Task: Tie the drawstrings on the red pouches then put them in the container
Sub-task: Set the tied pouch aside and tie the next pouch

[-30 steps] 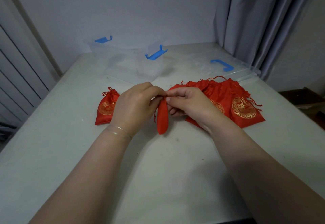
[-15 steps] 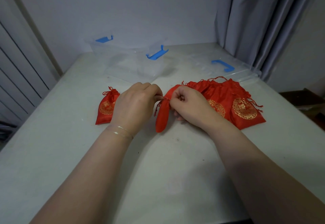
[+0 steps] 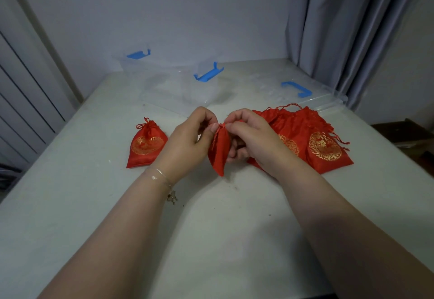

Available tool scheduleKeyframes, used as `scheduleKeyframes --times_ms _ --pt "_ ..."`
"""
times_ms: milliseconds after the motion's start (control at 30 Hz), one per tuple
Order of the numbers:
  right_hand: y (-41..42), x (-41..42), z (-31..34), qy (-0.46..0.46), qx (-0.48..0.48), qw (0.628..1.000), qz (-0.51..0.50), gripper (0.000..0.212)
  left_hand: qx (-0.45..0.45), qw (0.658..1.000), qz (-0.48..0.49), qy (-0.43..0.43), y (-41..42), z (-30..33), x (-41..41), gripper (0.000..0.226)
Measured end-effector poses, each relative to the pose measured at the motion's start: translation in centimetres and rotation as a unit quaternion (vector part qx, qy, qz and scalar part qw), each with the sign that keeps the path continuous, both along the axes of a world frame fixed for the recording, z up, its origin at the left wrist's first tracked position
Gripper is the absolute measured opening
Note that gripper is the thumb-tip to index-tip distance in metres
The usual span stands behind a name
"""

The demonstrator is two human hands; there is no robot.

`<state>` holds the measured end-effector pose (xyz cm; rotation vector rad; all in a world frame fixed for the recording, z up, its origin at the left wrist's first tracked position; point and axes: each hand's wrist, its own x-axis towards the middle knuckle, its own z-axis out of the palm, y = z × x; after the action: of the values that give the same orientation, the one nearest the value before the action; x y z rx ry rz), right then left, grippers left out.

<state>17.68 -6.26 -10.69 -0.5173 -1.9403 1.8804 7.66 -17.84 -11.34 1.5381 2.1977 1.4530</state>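
The red pouch (image 3: pixel 219 151) in hand is held up just above the table (image 3: pixel 94 205), hanging edge-on between the two hands, its gathered neck pinched from both sides. The left hand (image 3: pixel 185 143) is closed on the neck and cord from the left with thumb and fingertips; the right hand (image 3: pixel 251 139) is pinching the same spot from the right, its lower fingers curled behind the fabric. The drawstring itself is too fine and too covered to be made out — whether a knot has been formed cannot be told.

A tied pouch (image 3: pixel 146 145) lies flat to the left, and a pile of untied pouches (image 3: pixel 312 141) lies to the right, just behind the right wrist. The clear container (image 3: pixel 178 87) with blue clips stands beyond the hands, with its lid (image 3: pixel 298 90) lying apart to the right.

The likeliest failure is judged to be the thin cord slipping from the pinch, so that the neck reopens. A knot drawn loosely could also come undone when the pouch is dropped into the container — and loose strings from the pile could be snagged by the right forearm.
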Motion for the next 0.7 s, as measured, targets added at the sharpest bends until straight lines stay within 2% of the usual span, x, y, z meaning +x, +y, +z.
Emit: scheduleKeyframes --times_ms 67,200,367,501,534,601,634,701 --pt "0.0 0.1 -0.1 0.019 0.003 1.0 0.017 0.006 0.0 1.0 0.0 -0.012 -0.1 0.2 0.0 0.007" --pt "0.4 0.0 -0.5 0.033 0.033 0.999 0.022 0.011 0.023 0.997 0.01 -0.069 -0.2 0.5 -0.2 0.01" --pt "0.6 -0.3 -1.4 0.001 0.206 0.979 -0.008 0.013 0.02 0.993 0.036 -0.11 -0.3 0.8 -0.4 0.013" --pt "0.6 -0.3 -1.4 0.024 0.258 0.964 -0.054 0.006 0.0 0.99 0.115 -0.078 -0.3 0.6 -1.3 0.012" --pt "0.7 -0.3 -1.3 0.032 0.297 0.951 -0.083 0.014 0.009 0.985 0.155 -0.069 -0.4 0.6 -1.8 0.011" --pt "1.6 -0.5 -1.5 -0.002 0.436 0.888 -0.146 0.026 0.018 0.968 0.249 -0.028 -1.0 0.8 -3.2 0.009" --pt "2.2 -0.7 -1.8 -0.04 0.487 0.858 -0.159 0.032 0.01 0.957 0.291 -0.002 -1.4 0.6 -4.1 0.009" --pt "3.0 -1.1 -2.5 -0.143 0.517 0.833 -0.135 0.042 -0.047 0.931 0.359 0.045 -2.3 -0.2 -5.8 0.013"
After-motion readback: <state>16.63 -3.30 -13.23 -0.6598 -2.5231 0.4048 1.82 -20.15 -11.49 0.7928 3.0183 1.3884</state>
